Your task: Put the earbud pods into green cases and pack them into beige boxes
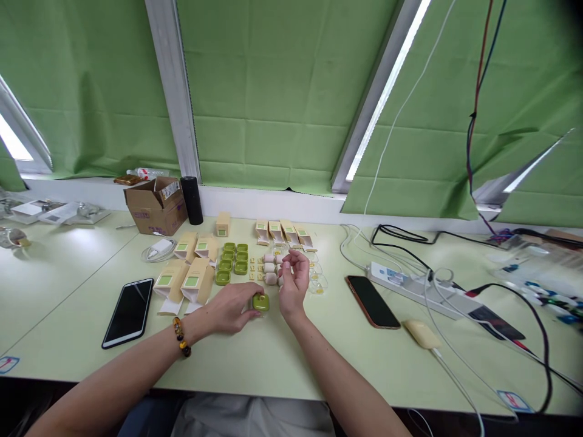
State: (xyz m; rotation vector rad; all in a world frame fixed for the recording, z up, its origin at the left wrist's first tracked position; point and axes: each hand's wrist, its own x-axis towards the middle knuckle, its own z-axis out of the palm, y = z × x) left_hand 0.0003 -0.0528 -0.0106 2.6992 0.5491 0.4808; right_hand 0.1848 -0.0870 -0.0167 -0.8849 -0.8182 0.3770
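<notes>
My left hand [234,306] grips a small green square container [261,302] between thumb and fingers, low over the table. A bracelet of amber and dark beads [181,337] is on that wrist. To its right, my right hand [295,282] is raised with loosely bent fingers, thumb apart from them, and nothing visible in it. It partly hides several pale pinkish cylinders [270,278] and clear pieces with yellow marks [317,282]. Left of those lie small yellow pieces [252,268] in columns. Two columns of green square cups [223,277] stand beyond my left hand.
Open cream boxes [198,280] stand left, with more boxes [288,233] at the back. Phones lie left [128,312] and right [372,301]. A power strip [412,288] with tangled cables fills the right side. A cardboard box [155,206] and black cylinder [192,200] stand back left.
</notes>
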